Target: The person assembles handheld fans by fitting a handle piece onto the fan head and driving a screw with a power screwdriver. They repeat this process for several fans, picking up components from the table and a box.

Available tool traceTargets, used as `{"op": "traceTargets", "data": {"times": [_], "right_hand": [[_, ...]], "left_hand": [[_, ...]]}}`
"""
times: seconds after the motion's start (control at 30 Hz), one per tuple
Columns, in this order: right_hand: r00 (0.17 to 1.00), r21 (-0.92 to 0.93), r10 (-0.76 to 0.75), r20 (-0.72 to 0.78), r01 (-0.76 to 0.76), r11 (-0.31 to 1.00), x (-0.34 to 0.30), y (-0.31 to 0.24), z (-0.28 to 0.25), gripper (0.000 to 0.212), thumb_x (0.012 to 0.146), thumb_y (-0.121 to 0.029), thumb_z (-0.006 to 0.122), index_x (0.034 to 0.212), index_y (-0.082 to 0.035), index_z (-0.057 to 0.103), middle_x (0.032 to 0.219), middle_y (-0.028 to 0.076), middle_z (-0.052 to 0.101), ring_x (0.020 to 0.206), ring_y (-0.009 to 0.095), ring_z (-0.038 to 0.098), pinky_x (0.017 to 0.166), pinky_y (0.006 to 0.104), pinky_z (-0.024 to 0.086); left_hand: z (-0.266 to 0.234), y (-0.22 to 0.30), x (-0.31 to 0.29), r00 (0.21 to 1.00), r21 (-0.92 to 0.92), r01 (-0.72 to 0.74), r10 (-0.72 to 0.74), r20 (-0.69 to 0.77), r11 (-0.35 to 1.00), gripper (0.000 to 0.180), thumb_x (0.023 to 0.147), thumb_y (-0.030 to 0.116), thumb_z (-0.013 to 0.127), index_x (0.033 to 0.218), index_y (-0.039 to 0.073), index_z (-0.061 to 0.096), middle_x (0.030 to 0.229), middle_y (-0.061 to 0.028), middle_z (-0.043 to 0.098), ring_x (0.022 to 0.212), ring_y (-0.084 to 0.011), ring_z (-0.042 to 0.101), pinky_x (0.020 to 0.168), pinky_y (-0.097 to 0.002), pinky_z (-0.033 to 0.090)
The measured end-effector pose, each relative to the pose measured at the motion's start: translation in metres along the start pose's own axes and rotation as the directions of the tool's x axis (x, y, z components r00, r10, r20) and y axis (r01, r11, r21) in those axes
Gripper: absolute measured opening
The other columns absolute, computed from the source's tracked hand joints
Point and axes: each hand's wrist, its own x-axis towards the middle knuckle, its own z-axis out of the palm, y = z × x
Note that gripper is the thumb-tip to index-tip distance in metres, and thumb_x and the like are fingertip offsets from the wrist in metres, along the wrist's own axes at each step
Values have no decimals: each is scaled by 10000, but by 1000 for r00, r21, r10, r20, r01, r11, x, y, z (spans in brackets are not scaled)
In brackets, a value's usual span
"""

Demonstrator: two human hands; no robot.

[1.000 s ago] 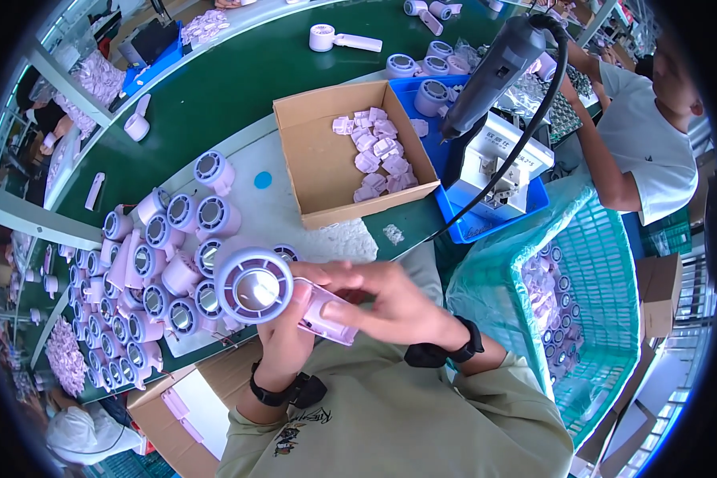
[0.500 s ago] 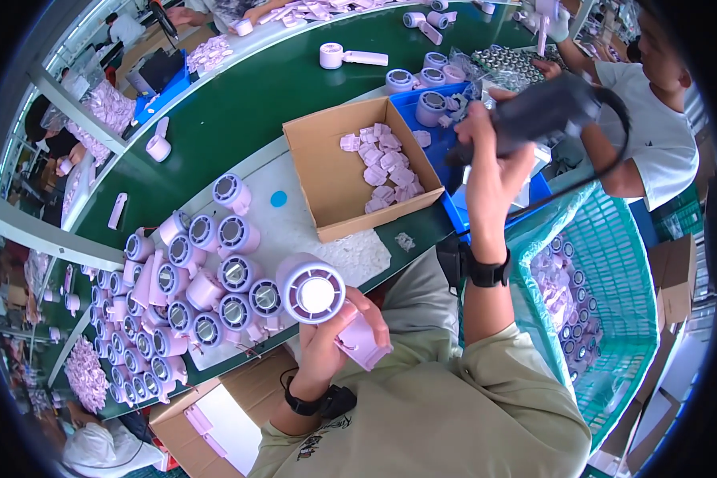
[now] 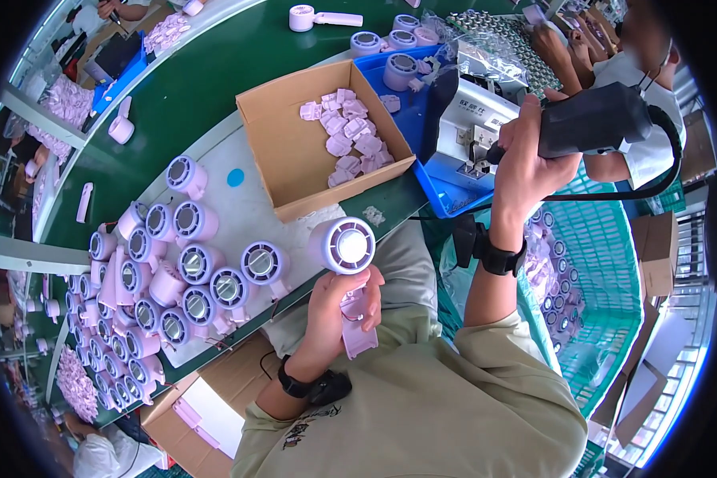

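Our left hand (image 3: 327, 309) is raised from a bent wrist in front of our shirt, fingers wrapped round the handle of a lilac handheld fan (image 3: 349, 245), its round head up and its handle hanging below the fingers. Our right hand (image 3: 524, 171) reaches forward on an extended forearm, gripping a black power driver (image 3: 593, 119) that lies nearly level, nose toward the left, over the blue tray (image 3: 448, 197). Its cable (image 3: 668, 175) loops back beneath the right wrist.

The worktop's (image 3: 245, 209) near edge slants up to the right, just by the fan head. We have free room between our hands, above our lap; the cardboard box (image 3: 264, 163) bounds it ahead, the green basket (image 3: 612, 279) on the right, and the grouped fans (image 3: 167, 284) on the left.
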Motion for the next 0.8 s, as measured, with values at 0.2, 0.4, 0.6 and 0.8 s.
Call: {"op": "traceTargets", "data": {"times": [0.2,0.4,0.6,0.8], "right_hand": [[987,227,147,72,-160,961,-16,-27,-18,202,922,-76,542,1100,16,521,566,-28,374,425,48,324,419,217,285],[903,623,159,400,-395,675,-45,-83,-20,175,946,-92,457,1116,-49,467,586,-31,305,396,46,267,377,208,278],[812,628,54,581,-490,604,-67,-88,-5,178,946,-66,424,1123,-81,439,573,-33,345,381,51,298,353,206,296],[798,633,-8,603,-472,614,-75,-86,-4,193,945,-65,432,1138,-80,432,564,-29,346,375,54,305,350,211,298]], "left_hand": [[7,-3,5,988,140,-53,72,-134,989,288,936,228,453,991,-38,549,615,-70,511,435,-142,446,443,-279,368],[12,-2,28,997,-9,-33,32,-77,999,329,920,284,506,1027,-23,561,663,-50,508,456,-136,450,467,-272,372],[17,1,23,993,-69,-64,57,-102,996,355,912,317,530,978,-25,596,647,-63,523,474,-140,505,457,-255,388],[21,2,19,992,-79,-88,80,-101,993,364,896,321,545,973,-32,597,655,-67,522,464,-139,502,435,-261,381]]}}
